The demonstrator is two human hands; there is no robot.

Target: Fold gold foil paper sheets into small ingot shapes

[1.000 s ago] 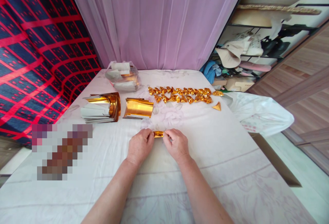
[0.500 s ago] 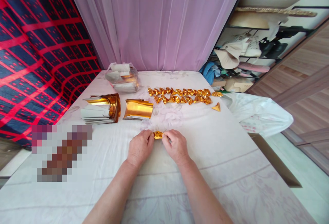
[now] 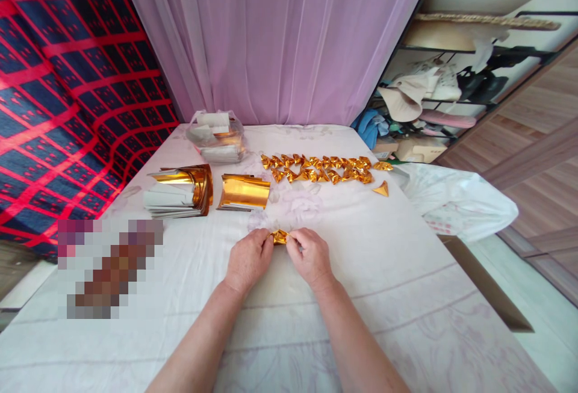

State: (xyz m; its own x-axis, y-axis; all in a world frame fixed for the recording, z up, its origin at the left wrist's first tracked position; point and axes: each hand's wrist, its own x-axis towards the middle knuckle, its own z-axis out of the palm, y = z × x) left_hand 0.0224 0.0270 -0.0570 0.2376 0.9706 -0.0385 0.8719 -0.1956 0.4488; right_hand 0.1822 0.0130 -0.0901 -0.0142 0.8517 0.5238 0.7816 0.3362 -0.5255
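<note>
Between my two hands is a small folded piece of gold foil paper (image 3: pixel 280 237), creased and shiny, close above the cloth. My left hand (image 3: pixel 250 259) pinches its left end with thumb and fingers. At the other end, my right hand (image 3: pixel 309 256) holds it the same way. Beyond the hands lies a flat stack of gold foil sheets (image 3: pixel 245 192). Two rows of folded gold foil pieces (image 3: pixel 316 170) stretch across the far right of the table, and one triangular gold piece (image 3: pixel 382 189) lies apart, nearer me.
A larger bent stack of foil sheets (image 3: pixel 178 191) sits on the left, with a clear plastic bag of sheets (image 3: pixel 217 137) behind it. The table has a pale floral cloth (image 3: pixel 280 333). A white plastic bag (image 3: pixel 469 200) hangs at the right edge. Something pixelated (image 3: pixel 112 269) lies at left.
The folded foil piece between my fingers looks slightly narrower and more bent up in the middle. Both hands keep their pinch, a touch closer together. The view has shifted slightly.
</note>
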